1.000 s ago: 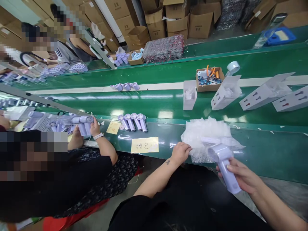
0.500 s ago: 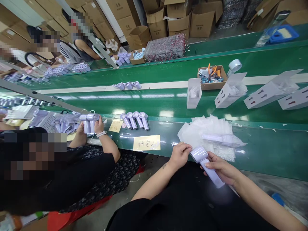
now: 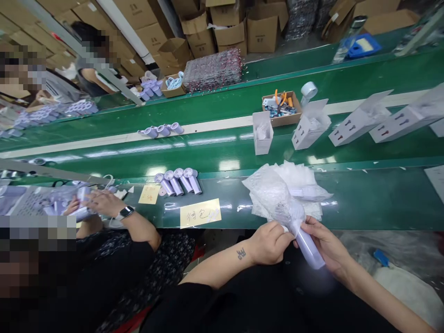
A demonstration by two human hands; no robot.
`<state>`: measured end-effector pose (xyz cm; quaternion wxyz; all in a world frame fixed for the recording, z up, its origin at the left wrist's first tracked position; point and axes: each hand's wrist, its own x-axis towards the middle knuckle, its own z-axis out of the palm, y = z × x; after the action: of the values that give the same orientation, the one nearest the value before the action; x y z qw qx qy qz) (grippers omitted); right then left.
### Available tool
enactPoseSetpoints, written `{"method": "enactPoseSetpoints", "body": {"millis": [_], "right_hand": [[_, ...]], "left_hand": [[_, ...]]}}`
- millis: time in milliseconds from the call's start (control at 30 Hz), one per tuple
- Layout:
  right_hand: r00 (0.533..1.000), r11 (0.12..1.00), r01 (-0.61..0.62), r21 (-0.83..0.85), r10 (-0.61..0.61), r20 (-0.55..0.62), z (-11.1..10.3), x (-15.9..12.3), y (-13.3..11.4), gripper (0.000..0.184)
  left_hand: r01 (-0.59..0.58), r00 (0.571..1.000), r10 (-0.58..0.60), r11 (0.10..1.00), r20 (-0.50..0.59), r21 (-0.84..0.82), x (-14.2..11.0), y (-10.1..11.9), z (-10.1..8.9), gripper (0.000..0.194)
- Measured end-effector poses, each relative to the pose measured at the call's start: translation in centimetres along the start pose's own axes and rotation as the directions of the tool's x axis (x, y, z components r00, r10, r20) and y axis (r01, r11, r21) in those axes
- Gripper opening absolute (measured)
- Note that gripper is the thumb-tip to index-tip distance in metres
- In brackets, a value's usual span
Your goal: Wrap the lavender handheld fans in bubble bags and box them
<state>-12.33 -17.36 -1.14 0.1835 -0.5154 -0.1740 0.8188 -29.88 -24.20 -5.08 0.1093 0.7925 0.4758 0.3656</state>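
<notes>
My right hand [image 3: 325,244] is wrapped round the handle of a pale purple handheld fan [image 3: 310,249], which tilts down toward my body. My left hand [image 3: 272,243], fingers closed, pinches the mouth of a clear bubble bag [image 3: 267,187] beside the fan's neck. The fan's round head sits within the bag's opening, while the handle sticks out bare. Behind them, a pile of similar bubble bags [image 3: 307,178] lies on the green bench, with a bagged fan on top.
Several unwrapped fans [image 3: 177,181] lie left of a handwritten yellow note [image 3: 200,212]. White boxes [image 3: 262,134] stand open along the back, near a carton of tools [image 3: 282,108]. At the left, a co-worker's hands [image 3: 104,202] handle purple parts.
My left hand has brought a bubble bag over the fan's head, which was bare before. My right hand still holds the handle. The view has shifted right.
</notes>
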Motion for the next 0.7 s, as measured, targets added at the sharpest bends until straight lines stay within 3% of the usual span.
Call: {"method": "enactPoseSetpoints", "body": {"millis": [100, 233, 333, 433, 467, 500, 567, 633, 700], "right_hand": [[0.994, 0.997, 0.044, 0.065, -0.037, -0.098, -1.7, -1.5, -1.6, 0.027], [0.985, 0.987, 0.144, 0.069, -0.136, -0.107, -5.2, -2.3, -3.8, 0.03], [0.975, 0.987, 0.146, 0.065, -0.132, -0.18, -8.1, -2.4, -4.2, 0.02], [0.945, 0.984, 0.173, 0.03, -0.158, -0.288, -11.3, -2.9, -3.9, 0.019], [0.935, 0.983, 0.181, -0.006, -0.174, -0.308, -12.5, -3.3, -3.9, 0.02], [0.927, 0.981, 0.183, -0.065, -0.195, -0.319, -13.7, -3.8, -4.0, 0.022], [0.911, 0.956, 0.179, -0.232, -0.251, -0.327, -16.0, -5.2, -4.7, 0.027], [0.91, 0.926, 0.178, -0.334, -0.283, -0.302, -18.0, -7.1, -6.2, 0.031], [0.929, 0.934, 0.194, -0.301, -0.273, -0.249, -19.5, -9.2, -8.3, 0.031]], "left_hand": [[0.154, 0.986, -0.162, 0.97, -0.03, -0.186, 3.2, 0.7, 1.8, 0.022], [0.308, 0.951, -0.275, 0.822, 0.139, -0.48, 8.6, 2.6, 3.7, 0.016], [0.458, 0.888, -0.408, 0.739, 0.213, -0.494, 12.0, 4.1, 5.5, 0.016], [0.438, 0.897, -0.332, 0.751, 0.29, -0.494, 14.5, 5.2, 7.8, 0.015], [0.464, 0.882, -0.324, 0.724, 0.343, -0.51, 15.2, 5.5, 8.6, 0.015], [0.531, 0.844, -0.358, 0.667, 0.4, -0.522, 15.8, 5.7, 9.4, 0.014], [0.703, 0.71, -0.492, 0.473, 0.503, -0.53, 17.2, 6.1, 10.7, 0.013], [0.802, 0.585, -0.549, 0.277, 0.597, -0.53, 18.6, 6.9, 11.7, 0.011], [0.83, 0.531, -0.517, 0.157, 0.672, -0.535, 20.1, 8.0, 12.2, 0.012]]}}
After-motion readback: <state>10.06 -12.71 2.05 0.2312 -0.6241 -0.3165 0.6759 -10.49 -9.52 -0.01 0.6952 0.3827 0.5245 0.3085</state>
